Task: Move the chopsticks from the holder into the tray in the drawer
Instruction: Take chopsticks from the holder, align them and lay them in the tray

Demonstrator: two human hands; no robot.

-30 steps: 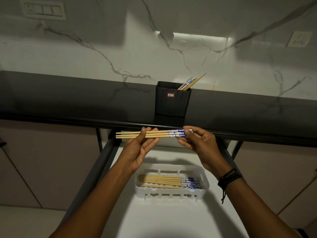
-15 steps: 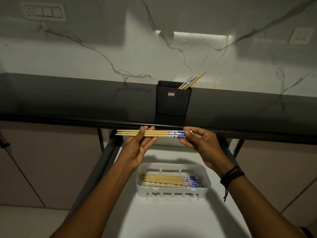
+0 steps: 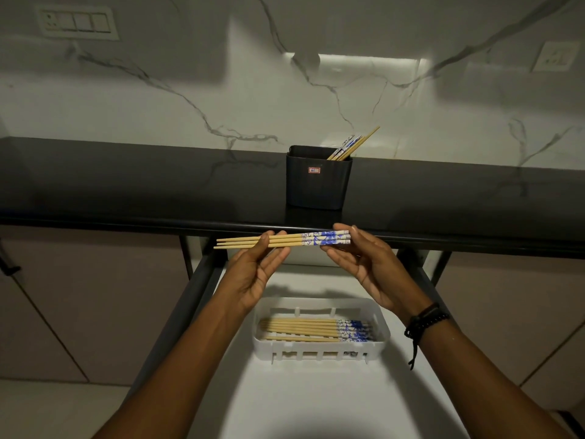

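A small bundle of wooden chopsticks with blue-and-white ends lies level between my hands, above the open drawer. My left hand pinches the plain tips. My right hand grips the patterned ends. Below them a white slotted tray sits in the drawer with several chopsticks lying lengthwise inside. The black holder stands on the dark counter behind, with a few chopsticks leaning out at its right corner.
The dark countertop runs across the view, its front edge just behind my hands. A marble wall with a switch plate and a socket rises behind it. Cabinet doors flank the drawer's dark side rails.
The held bundle stayed almost in place above the drawer. My hands shifted slightly along it, and the view tilted a little.
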